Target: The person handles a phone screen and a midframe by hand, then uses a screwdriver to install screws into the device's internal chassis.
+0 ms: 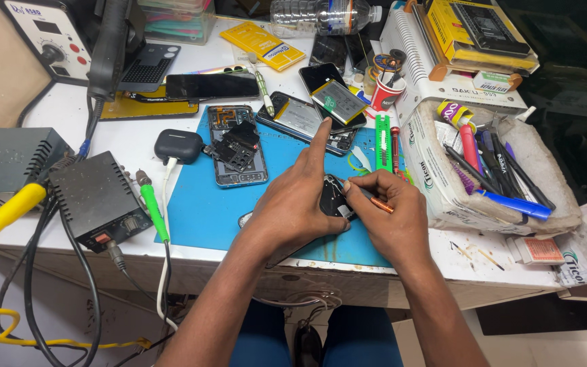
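My left hand [298,204] grips a small black phone part [332,198] over the blue work mat [198,204], with its index finger stretched up toward the far side. My right hand [392,211] pinches a thin orange-handled screwdriver [380,204] whose tip meets that part. The part is mostly hidden between both hands. An opened phone [237,146] with black pieces lying on it rests on the mat to the left of my hands.
Several opened phones and a battery [338,100] lie behind the mat. A box of pens and tools [490,170] stands at right. A black earbud case [178,145], power supplies [96,197], cables and a soldering station [49,37] fill the left.
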